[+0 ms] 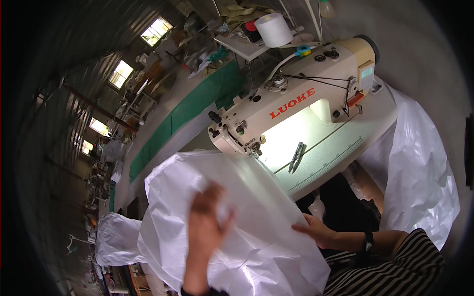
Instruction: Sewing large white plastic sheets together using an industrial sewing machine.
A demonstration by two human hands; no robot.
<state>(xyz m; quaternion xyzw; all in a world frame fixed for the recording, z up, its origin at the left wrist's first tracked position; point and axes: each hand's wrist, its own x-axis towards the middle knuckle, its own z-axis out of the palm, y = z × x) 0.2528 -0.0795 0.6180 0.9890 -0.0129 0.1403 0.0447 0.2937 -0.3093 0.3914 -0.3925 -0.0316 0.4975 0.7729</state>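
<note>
A large sheet of white, shiny plastic-like fabric spreads over the near left of the table and hangs toward my lap. Its far edge lies under the needle end of a cream sewing machine. Above the sheet, my left hand is smeared by motion; its fingers cannot be made out well. At the sheet's right edge my right hand pinches the fabric, thumb on top. Thread snips lie on the lit machine bed, beyond the right hand.
A ruler strip runs along the bed's near edge. More white sheeting hangs down at the right. A white thread cone stands behind the machine. A long green cloth lies farther left, and the workshop windows show beyond.
</note>
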